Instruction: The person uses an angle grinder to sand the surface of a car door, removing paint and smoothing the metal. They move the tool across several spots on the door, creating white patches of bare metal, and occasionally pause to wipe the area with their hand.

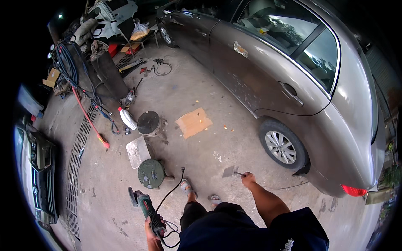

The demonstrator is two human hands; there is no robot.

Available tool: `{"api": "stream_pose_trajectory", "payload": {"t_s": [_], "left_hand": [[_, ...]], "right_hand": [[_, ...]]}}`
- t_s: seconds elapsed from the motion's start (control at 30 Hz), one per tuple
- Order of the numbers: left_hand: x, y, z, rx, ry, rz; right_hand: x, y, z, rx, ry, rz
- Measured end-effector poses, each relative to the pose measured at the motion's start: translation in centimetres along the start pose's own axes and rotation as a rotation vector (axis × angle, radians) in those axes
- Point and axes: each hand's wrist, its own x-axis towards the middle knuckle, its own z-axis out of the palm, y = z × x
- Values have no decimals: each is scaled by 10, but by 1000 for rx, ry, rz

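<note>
My left hand (150, 229) is closed around the body of a green and black corded power sander (146, 206) with a flat dark pad at its head. Its black cord (171, 189) loops beside my leg, and the plug end hangs near my foot. In my right hand (248, 180), held out ahead, is a putty knife (230, 171) with a wide grey blade. The nearest part of the grey-brown car (255, 77) to that blade is the rear wheel (280, 146). A bare, scuffed patch (240, 48) shows on its door, with more pale marks lower down.
Left of my feet stand a round green-topped stool (151, 173), a pale flat lid-like panel (138, 152) and a dark round stool (149, 122). A white bottle (127, 118), cardboard (194, 123), hoses (69, 62) and a floor grate (74, 175) lie beyond. Another vehicle (37, 171) is far left.
</note>
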Motion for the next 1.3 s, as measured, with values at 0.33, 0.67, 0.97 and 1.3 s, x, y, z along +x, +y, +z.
{"api": "stream_pose_trajectory", "payload": {"t_s": [0.33,0.67,0.97,1.3], "left_hand": [[160,89,139,301,-219,-329],[281,88,195,403,-146,-512],[383,56,208,504,-109,-551],[473,21,213,564,-112,-708]], "right_hand": [[72,-61,44,-50,79,90],[243,-123,125,172,-57,170],[340,-59,258,-111,10,325],[272,-126,342,1082,-828,963]]}}
